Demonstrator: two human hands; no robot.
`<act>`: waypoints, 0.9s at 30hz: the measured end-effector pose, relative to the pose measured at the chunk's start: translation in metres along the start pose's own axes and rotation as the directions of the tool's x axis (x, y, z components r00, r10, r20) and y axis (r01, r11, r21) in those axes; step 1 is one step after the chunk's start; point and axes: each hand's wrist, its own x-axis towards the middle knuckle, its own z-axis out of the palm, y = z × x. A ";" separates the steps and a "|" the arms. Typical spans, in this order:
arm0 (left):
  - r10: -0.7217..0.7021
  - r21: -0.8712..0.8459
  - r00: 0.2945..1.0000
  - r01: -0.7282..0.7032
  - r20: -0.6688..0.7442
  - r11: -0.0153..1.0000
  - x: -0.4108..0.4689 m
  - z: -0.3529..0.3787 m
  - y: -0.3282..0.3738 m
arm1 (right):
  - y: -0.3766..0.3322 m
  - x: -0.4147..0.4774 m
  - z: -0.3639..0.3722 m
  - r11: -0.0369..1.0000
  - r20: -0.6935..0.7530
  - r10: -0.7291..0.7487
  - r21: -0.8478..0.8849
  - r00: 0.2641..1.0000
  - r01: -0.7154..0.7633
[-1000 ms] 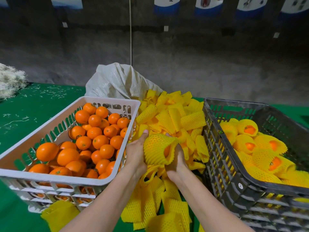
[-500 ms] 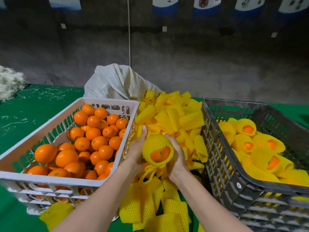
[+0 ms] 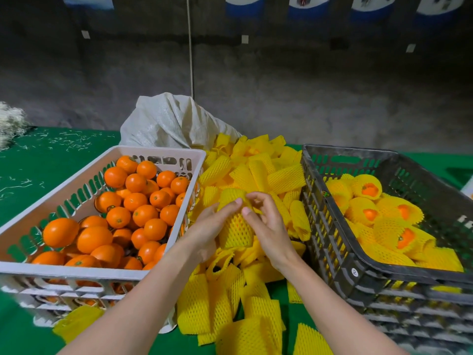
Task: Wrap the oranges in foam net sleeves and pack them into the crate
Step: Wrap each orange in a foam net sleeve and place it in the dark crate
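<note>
Left grip and right grip both pinch the foam net sleeve, fingers curled about its upper end, above the sleeve pile between white crate and dark crate. Half a second ago the sleeve's mouth faced the camera, fruit bare in it; now the sleeve sits side-on and the orange shows only faintly through the mesh. Judgement: wrap near complete, and transfer to the dark crate is due. Long axis roughly upright, upper mouth tilted toward the far wall.
</note>
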 end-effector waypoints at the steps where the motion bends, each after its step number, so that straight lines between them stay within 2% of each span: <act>1: 0.015 0.004 1.000 -0.015 -0.010 1.000 0.000 0.001 0.000 | 0.001 -0.002 0.000 1.000 0.055 0.003 -0.006 0.998 -0.003; 3: 0.041 -0.010 0.999 -0.041 0.013 0.999 -0.002 0.005 0.002 | -0.002 -0.003 0.001 0.997 0.110 0.034 -0.070 0.993 -0.027; 6: 0.090 -0.023 0.994 -0.088 0.060 0.996 -0.003 0.014 0.002 | -0.011 0.000 -0.003 0.984 0.002 0.065 -0.163 0.998 -0.064; 9: 0.119 -0.147 0.991 -0.109 0.062 0.983 0.001 0.028 0.004 | -0.027 0.001 -0.017 0.980 -0.090 -0.057 -0.198 0.994 0.038; 12: 0.150 -0.202 0.986 -0.161 -0.068 0.966 0.009 0.051 0.000 | -0.052 0.003 -0.046 0.964 -0.170 -0.225 -0.180 0.959 0.195; 14: 0.215 -0.096 0.971 -0.225 -0.108 0.969 0.011 0.073 -0.007 | -0.068 0.006 -0.075 0.939 -0.237 -0.303 -0.241 0.923 0.247; 16: 0.318 0.096 0.947 -0.313 -0.041 0.945 0.014 0.098 -0.016 | -0.077 0.010 -0.112 0.921 -0.331 -0.320 -0.328 0.888 0.210; 19: 0.434 0.343 0.886 -0.464 0.164 0.817 0.019 0.138 -0.027 | -0.077 0.012 -0.178 0.867 -0.446 -0.217 -0.497 0.868 -0.039; 21: 0.465 0.419 0.835 -0.550 0.293 0.723 0.022 0.164 -0.028 | -0.071 0.010 -0.224 0.737 -0.492 -0.091 -0.618 0.866 -0.274; 24: 0.424 0.525 0.793 -0.608 0.436 0.596 0.028 0.196 -0.032 | -0.055 -0.005 -0.280 0.393 -0.536 0.170 -0.733 0.827 -0.555; 26: 0.372 0.577 0.798 -0.600 0.473 0.553 0.032 0.210 -0.036 | -0.040 -0.017 -0.304 0.153 -0.523 0.347 -0.787 0.778 -0.598; 27: 0.364 0.604 0.797 -0.603 0.482 0.521 0.033 0.213 -0.039 | -0.033 -0.023 -0.311 0.066 -0.502 0.432 -0.811 0.750 -0.581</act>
